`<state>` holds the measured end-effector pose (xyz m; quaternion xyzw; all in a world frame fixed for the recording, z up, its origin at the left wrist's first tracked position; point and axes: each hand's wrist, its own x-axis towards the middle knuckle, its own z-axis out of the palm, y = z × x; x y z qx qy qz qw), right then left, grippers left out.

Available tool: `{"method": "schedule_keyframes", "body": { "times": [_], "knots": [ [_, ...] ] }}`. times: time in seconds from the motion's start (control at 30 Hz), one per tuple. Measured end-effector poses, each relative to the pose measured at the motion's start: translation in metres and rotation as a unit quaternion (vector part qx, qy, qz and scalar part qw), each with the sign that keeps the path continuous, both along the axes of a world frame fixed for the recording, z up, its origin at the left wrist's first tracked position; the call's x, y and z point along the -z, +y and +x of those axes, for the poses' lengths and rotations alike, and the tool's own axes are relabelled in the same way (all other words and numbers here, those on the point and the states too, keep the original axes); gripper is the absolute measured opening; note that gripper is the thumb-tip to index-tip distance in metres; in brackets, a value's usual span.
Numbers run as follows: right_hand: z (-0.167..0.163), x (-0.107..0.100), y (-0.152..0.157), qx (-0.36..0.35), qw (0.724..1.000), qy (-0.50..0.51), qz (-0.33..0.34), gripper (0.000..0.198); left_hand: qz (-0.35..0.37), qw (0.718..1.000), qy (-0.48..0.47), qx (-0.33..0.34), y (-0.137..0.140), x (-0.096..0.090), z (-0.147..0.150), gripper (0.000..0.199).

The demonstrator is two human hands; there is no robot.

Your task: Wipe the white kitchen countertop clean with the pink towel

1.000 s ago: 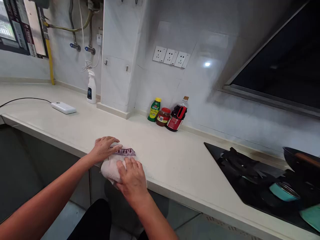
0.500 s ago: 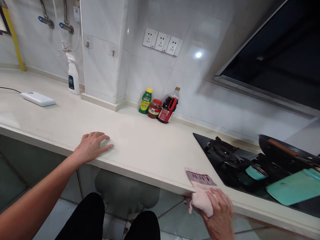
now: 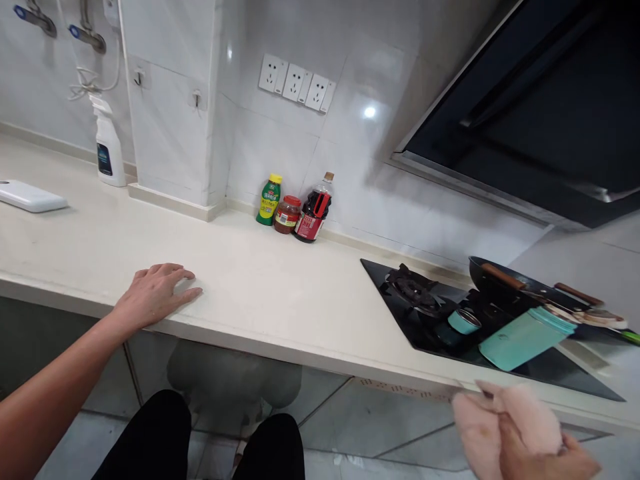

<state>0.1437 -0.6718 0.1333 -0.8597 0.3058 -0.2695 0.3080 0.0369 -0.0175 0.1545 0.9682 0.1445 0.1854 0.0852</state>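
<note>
My left hand (image 3: 159,293) rests on the white countertop (image 3: 280,293) near its front edge, fingers stretched out and nothing in them. At the lower right, my right hand (image 3: 540,453) grips a pink cloth (image 3: 480,427), which is bunched up and hangs in front of the counter's edge. Both the cloth and that hand are smeared by motion. Just beyond them, on the black gas stove (image 3: 395,303), lie a mint-green bottle (image 3: 523,340) on its side and its small cup-like lid (image 3: 464,321).
Against the wall stand a green squeeze bottle (image 3: 269,200), a red-lidded jar (image 3: 287,215) and a soy sauce bottle (image 3: 313,210). A spray bottle (image 3: 107,143) and a flat white device (image 3: 31,197) are on the left. A wok (image 3: 483,280) sits on the stove, below a dark range hood (image 3: 540,107).
My right hand has moved right with the cloth, off the countertop and in front of its edge. The view has swung to the right. My left hand stays on the counter.
</note>
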Motion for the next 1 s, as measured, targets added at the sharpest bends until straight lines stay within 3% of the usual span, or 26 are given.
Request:
{"method": "schedule_keyframes", "body": {
  "times": [0.1, 0.2, 0.3, 0.4, 0.5, 0.6, 0.73, 0.83, 1.0],
  "knots": [
    [0.035, -0.018, 0.017, -0.004, 0.998, -0.021, -0.063, 0.091, -0.007, 1.0, 0.003, -0.004, -0.001, -0.002, 0.0, 0.064],
    [0.071, -0.006, 0.024, -0.074, 0.984, 0.057, -0.15, 0.098, -0.008, 1.0, 0.008, -0.01, -0.001, -0.002, 0.001, 0.065],
    [0.086, 0.011, 0.012, -0.221, 0.947, 0.089, -0.218, 0.061, -0.003, 1.0, 0.008, -0.009, 0.0, 0.0, 0.001, 0.066],
    [0.084, 0.013, -0.013, -0.321, 0.917, 0.079, -0.222, 0.031, 0.003, 1.0, 0.001, -0.009, 0.002, 0.002, 0.002, 0.066],
    [0.085, 0.008, -0.029, -0.298, 0.929, 0.079, -0.205, 0.04, 0.003, 1.0, -0.008, -0.009, 0.001, 0.002, 0.002, 0.065],
    [0.092, 0.014, -0.022, -0.212, 0.955, 0.065, -0.199, 0.065, 0.002, 1.0, -0.015, -0.001, -0.001, 0.001, 0.0, 0.063],
    [0.091, 0.039, 0.014, -0.183, 0.966, -0.052, -0.173, 0.09, -0.001, 1.0, -0.025, 0.004, -0.005, 0.0, -0.001, 0.059],
    [0.073, 0.057, 0.055, -0.182, 0.961, -0.15, -0.145, 0.084, 0.0, 1.0, -0.029, 0.0, -0.006, -0.001, 0.0, 0.057],
    [0.035, 0.067, 0.15, -0.167, 0.935, -0.263, -0.171, 0.06, 0.003, 1.0, -0.015, 0.001, -0.008, -0.003, 0.001, 0.058]
  ]
}}
